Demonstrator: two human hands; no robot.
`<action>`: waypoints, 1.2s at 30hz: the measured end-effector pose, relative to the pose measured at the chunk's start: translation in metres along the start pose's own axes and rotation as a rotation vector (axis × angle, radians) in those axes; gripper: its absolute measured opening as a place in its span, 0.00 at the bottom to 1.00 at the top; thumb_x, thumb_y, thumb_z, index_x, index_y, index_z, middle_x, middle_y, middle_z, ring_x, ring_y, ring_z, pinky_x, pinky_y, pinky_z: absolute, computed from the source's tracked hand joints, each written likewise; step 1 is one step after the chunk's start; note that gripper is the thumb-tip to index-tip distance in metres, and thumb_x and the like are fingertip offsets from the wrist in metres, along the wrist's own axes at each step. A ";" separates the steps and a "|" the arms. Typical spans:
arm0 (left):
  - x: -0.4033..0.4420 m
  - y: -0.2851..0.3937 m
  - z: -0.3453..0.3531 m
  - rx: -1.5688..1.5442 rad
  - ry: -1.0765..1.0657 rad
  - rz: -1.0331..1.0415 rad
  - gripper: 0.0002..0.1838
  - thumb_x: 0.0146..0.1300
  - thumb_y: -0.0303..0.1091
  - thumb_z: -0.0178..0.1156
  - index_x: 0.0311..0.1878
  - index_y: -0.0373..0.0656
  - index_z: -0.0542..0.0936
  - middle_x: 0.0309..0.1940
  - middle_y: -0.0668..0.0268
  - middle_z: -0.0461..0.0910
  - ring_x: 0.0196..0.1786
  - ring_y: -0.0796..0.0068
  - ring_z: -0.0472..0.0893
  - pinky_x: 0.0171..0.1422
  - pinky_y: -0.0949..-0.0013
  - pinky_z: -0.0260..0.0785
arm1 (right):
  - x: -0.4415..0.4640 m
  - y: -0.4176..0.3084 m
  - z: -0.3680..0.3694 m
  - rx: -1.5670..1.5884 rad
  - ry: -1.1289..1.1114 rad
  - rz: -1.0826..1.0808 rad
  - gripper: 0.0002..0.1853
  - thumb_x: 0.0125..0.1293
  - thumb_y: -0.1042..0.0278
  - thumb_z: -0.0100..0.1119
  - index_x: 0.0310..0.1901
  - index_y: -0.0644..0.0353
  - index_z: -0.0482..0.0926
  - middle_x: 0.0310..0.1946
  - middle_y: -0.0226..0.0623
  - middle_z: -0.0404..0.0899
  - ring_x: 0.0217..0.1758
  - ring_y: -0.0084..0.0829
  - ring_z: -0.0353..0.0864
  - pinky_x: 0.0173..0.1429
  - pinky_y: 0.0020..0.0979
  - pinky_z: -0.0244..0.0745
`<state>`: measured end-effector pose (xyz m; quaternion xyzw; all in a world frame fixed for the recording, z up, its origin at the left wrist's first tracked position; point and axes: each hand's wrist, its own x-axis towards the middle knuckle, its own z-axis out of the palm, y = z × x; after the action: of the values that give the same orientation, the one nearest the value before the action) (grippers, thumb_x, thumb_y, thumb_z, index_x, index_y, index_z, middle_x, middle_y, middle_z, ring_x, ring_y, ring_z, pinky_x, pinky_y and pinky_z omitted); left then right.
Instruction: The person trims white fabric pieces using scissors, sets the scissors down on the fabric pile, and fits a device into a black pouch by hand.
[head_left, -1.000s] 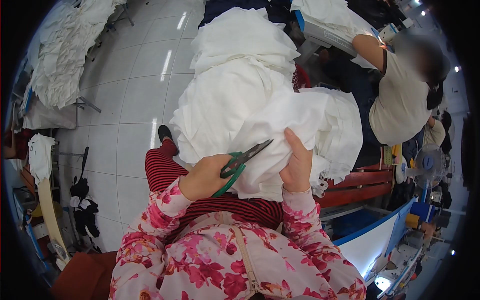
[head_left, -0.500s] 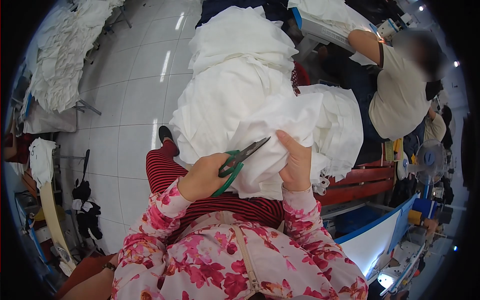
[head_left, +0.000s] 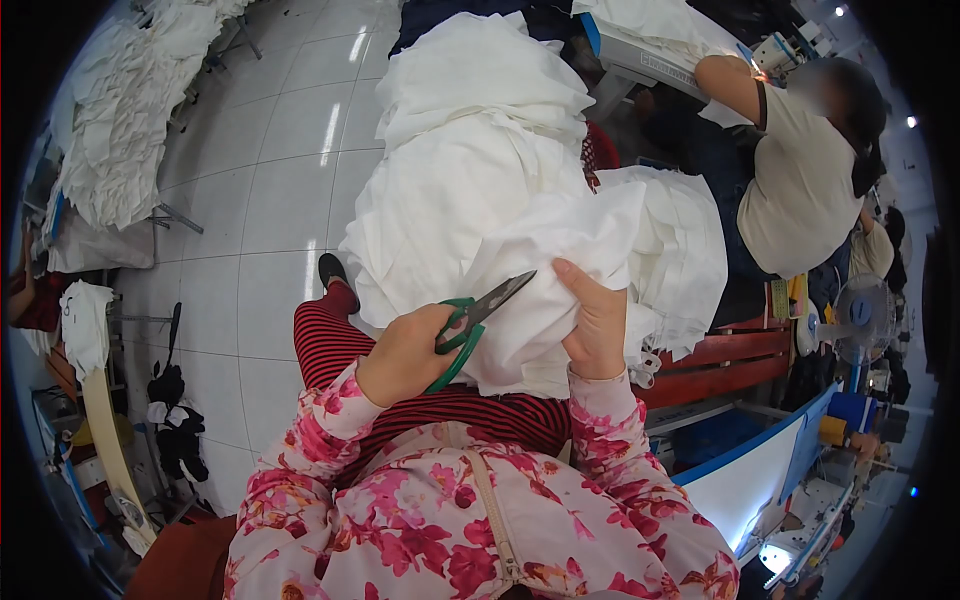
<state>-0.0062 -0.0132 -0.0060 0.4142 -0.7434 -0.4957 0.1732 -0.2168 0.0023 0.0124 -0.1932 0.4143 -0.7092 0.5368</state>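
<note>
My left hand [head_left: 408, 352] is wrapped round the green handles of a pair of scissors [head_left: 500, 298]. The dark blades look closed, and they point up and right across the white fabric [head_left: 530, 335] over my lap. The blade tips end just short of my right hand [head_left: 597, 318], whose thumb presses on that fabric while the other fingers are largely hidden by its folds. Beyond both hands lies a big heap of white cloth pieces [head_left: 455, 185], and a second layered stack of white cloth [head_left: 685, 255] is on the right.
A red slatted bench [head_left: 715, 368] is to my right, near a blue-edged sewing table [head_left: 755, 470] and a fan [head_left: 858, 315]. A co-worker [head_left: 800, 205] sits at a machine table, upper right. More white pieces [head_left: 125, 110] are piled at upper left above the tiled floor [head_left: 285, 190].
My right hand has shifted very slightly to the right, and the scissors' tips slightly left. The co-worker's head has turned. A forearm at lower left has gone from view.
</note>
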 end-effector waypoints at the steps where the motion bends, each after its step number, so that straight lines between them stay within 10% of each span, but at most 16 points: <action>1: 0.000 -0.001 0.001 0.002 0.015 -0.001 0.15 0.58 0.31 0.62 0.47 0.34 0.76 0.34 0.51 0.78 0.31 0.58 0.80 0.37 0.63 0.71 | 0.000 0.000 0.000 -0.010 -0.004 -0.006 0.30 0.56 0.87 0.58 0.62 0.65 0.65 0.53 0.42 0.75 0.55 0.36 0.77 0.59 0.35 0.74; 4: 0.002 -0.005 0.004 0.009 0.034 0.062 0.18 0.57 0.27 0.61 0.51 0.35 0.77 0.27 0.59 0.75 0.27 0.74 0.72 0.34 0.69 0.67 | -0.002 0.000 0.003 -0.015 -0.008 -0.017 0.30 0.56 0.88 0.58 0.62 0.65 0.65 0.53 0.41 0.75 0.55 0.35 0.77 0.59 0.35 0.74; 36: 0.009 0.000 -0.008 -0.052 -0.159 0.048 0.14 0.54 0.19 0.58 0.45 0.35 0.77 0.23 0.68 0.77 0.26 0.83 0.77 0.30 0.77 0.70 | -0.009 -0.006 0.004 -0.086 -0.112 0.050 0.34 0.52 0.87 0.62 0.62 0.64 0.64 0.53 0.40 0.75 0.54 0.33 0.77 0.58 0.34 0.74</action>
<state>-0.0062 -0.0245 -0.0039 0.3510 -0.7514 -0.5419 0.1363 -0.2142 0.0099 0.0213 -0.2452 0.4184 -0.6651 0.5678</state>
